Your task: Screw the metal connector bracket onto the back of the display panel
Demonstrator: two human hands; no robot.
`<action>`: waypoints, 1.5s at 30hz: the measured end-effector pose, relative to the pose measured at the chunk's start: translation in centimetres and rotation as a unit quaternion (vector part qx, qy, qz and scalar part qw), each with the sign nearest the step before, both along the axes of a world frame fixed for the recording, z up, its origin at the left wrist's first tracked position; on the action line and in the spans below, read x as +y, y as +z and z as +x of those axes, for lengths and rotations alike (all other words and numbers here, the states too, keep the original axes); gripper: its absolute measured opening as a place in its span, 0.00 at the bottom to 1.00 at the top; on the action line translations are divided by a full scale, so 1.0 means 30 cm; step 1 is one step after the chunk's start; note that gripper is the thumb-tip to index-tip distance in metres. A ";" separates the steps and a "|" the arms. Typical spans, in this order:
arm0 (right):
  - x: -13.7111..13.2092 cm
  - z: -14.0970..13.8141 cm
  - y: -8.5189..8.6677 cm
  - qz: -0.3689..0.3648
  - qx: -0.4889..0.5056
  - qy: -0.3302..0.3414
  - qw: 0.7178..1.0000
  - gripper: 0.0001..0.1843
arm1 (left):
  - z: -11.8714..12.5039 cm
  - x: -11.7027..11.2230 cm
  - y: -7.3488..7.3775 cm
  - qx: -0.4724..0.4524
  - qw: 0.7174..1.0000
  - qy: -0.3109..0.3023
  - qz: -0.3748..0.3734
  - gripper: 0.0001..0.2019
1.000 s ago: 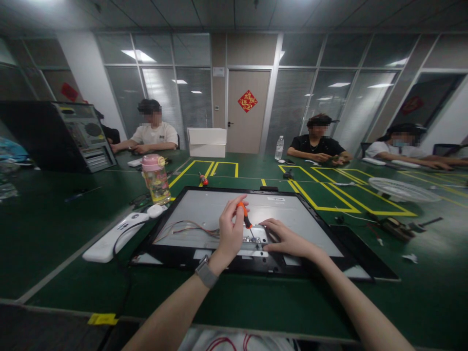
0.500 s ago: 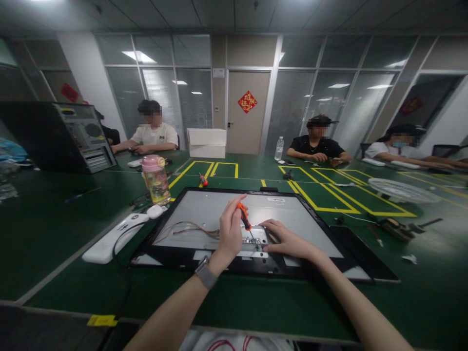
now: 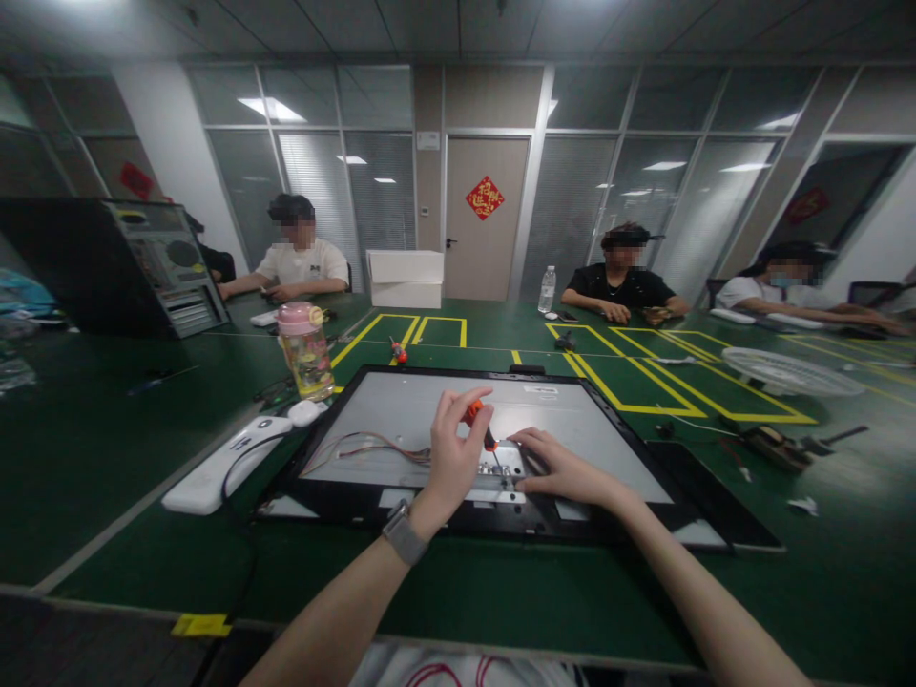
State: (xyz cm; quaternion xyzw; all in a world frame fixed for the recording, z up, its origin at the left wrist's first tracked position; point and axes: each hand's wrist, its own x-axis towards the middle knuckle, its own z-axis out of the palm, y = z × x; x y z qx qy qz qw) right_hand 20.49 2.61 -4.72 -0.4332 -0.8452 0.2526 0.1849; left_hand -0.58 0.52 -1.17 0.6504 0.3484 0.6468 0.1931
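Observation:
My left hand [image 3: 456,447], with a watch [image 3: 405,531] on its wrist, is closed around the orange-and-black handle of a screwdriver [image 3: 475,413]. The tool's shaft slants down to a small metal bracket [image 3: 510,456] on a flat display panel [image 3: 401,401]. The panel lies back side up, grey with a black frame. My right hand [image 3: 558,468] rests at the bracket's right edge, thumb and fingers apart on either side of its corner. What lies under those fingertips is hidden. Thin coloured wires [image 3: 372,447] run left from the bracket across the panel.
To the left are a white power strip [image 3: 221,468], a pink-lidded bottle [image 3: 306,358] and a computer case [image 3: 93,272]. A black flat piece [image 3: 716,496], a tape measure-like object [image 3: 777,447] and a white ring-shaped part [image 3: 791,370] lie right. Several people sit across the green table [image 3: 501,592].
My left fingers have shifted around the screwdriver handle, the thumb now lying across it and covering more of it. The right hand and the panel stay in place.

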 end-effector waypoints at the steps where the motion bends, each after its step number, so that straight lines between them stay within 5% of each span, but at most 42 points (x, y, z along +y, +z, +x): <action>1: 0.001 0.000 -0.002 0.003 0.000 0.001 1.000 0.36 | 0.000 0.000 -0.004 0.002 1.000 -0.001 -0.001 0.13; 7: -0.002 -0.003 0.001 0.005 0.001 0.001 1.000 0.36 | 0.008 0.004 -0.021 -0.029 0.998 -0.036 -0.031 0.18; 14: -0.003 -0.002 0.003 0.001 0.005 0.000 1.000 0.36 | 0.007 0.000 -0.002 0.002 0.999 0.029 0.020 0.08; 21: -0.009 -0.010 0.013 -0.002 0.002 -0.001 1.000 0.35 | 0.000 -0.007 -0.004 -0.014 1.000 -0.014 0.006 0.16; 26: -0.004 -0.007 0.007 -0.004 0.003 -0.004 1.000 0.37 | 0.000 -0.002 0.005 -0.005 1.000 0.005 0.025 0.07; 33: -0.006 -0.009 0.011 -0.011 0.007 -0.006 1.000 0.36 | -0.004 0.001 -0.013 -0.032 0.998 -0.050 0.004 0.17; 38: -0.007 -0.008 0.010 -0.006 0.009 -0.004 1.000 0.37 | 0.002 0.003 -0.006 -0.040 0.996 -0.076 -0.012 0.14; 45: -0.007 -0.006 0.009 -0.007 0.007 -0.003 1.000 0.36 | 0.004 0.001 -0.003 -0.025 0.999 -0.035 0.016 0.09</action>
